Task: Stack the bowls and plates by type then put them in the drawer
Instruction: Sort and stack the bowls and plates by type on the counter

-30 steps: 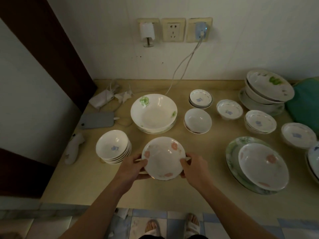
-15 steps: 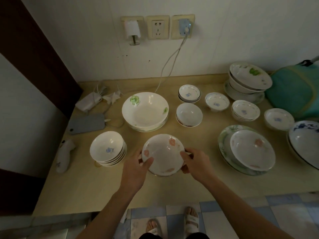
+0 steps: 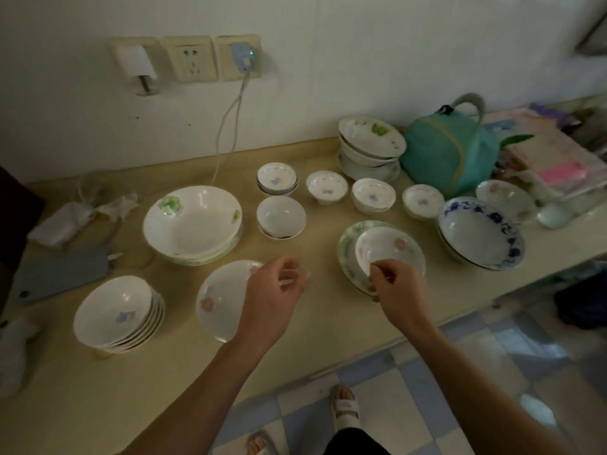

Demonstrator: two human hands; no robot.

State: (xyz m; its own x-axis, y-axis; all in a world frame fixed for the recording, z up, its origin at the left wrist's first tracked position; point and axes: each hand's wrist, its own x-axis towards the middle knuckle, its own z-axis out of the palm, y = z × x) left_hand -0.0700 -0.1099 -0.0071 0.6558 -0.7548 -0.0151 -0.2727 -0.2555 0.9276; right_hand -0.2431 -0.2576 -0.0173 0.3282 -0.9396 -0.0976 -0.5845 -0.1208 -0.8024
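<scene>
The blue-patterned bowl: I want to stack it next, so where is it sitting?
In the head view, the blue-patterned bowl sits on the counter at the right, just right of the pink-flower plate, in front of the teal bag.

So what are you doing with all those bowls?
Sorting dishes by type on the counter. The left hand hovers, fingers loosely curled, over a pink-flowered bowl sitting on the counter. The right hand reaches to the matching pink-flowered bowl resting on a green-rimmed plate. Nothing is lifted right now.
</scene>
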